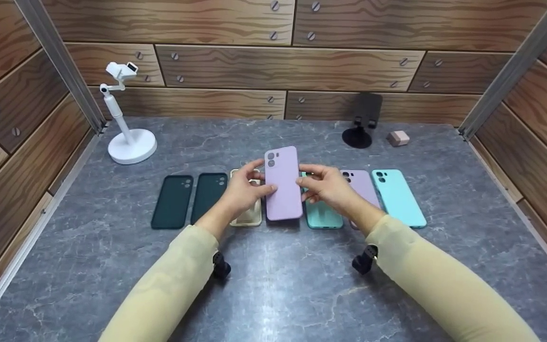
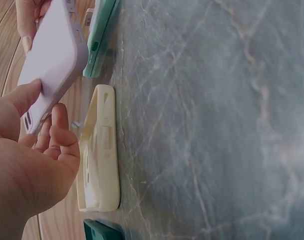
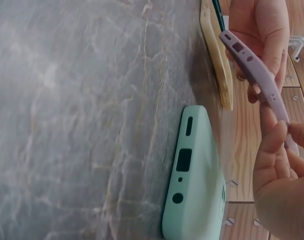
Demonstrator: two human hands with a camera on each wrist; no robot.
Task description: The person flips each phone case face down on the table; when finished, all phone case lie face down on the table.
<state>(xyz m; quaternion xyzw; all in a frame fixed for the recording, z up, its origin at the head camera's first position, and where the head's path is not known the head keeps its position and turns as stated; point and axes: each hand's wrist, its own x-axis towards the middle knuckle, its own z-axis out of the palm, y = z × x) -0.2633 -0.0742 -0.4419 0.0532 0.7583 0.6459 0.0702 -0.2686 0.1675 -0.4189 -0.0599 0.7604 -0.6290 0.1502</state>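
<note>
A lilac phone case (image 1: 284,190) is held up above the table, its back and camera cutouts facing me. My left hand (image 1: 246,186) pinches its left edge, thumb on the back. On the opposite edge, my right hand (image 1: 326,186) pinches it between thumb and fingers. In the right wrist view the lilac case (image 3: 256,75) shows its port cutouts and a slight bend. Below the left hand lies a cream case (image 2: 107,150), open side up. A mint-green case (image 3: 196,175) lies beneath the right hand, partly hidden in the head view.
Two dark green cases (image 1: 173,202) lie left in the row; another lilac case (image 1: 363,187) and a turquoise case (image 1: 400,197) lie right. Behind stand a white stand (image 1: 132,146), a black phone stand (image 1: 358,137) and a small pinkish block (image 1: 399,138). Wood-patterned walls enclose the table (image 1: 273,285).
</note>
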